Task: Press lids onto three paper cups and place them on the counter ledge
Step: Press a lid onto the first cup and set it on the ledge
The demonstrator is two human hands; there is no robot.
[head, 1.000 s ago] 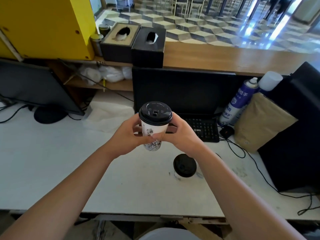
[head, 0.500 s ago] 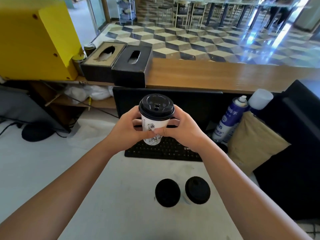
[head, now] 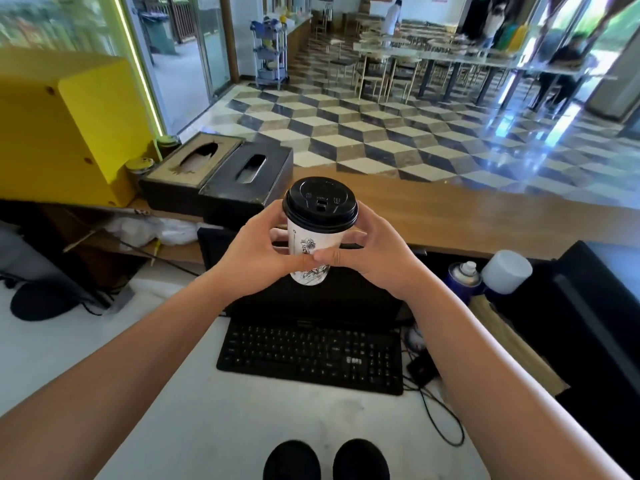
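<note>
a lidded paper cup (head: 313,249) is gripped between left hand (head: 258,258) and right hand (head: 375,258) at frame centre, below the bare ledge (head: 450,216); two apparently lidded cups (head: 325,460) wait at bottom edge

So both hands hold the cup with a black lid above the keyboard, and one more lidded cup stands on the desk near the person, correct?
Not quite: the head view shows two lidded cups on the desk, not one. The rest holds: left hand and right hand hold the cup with its black lid above the keyboard.
</note>
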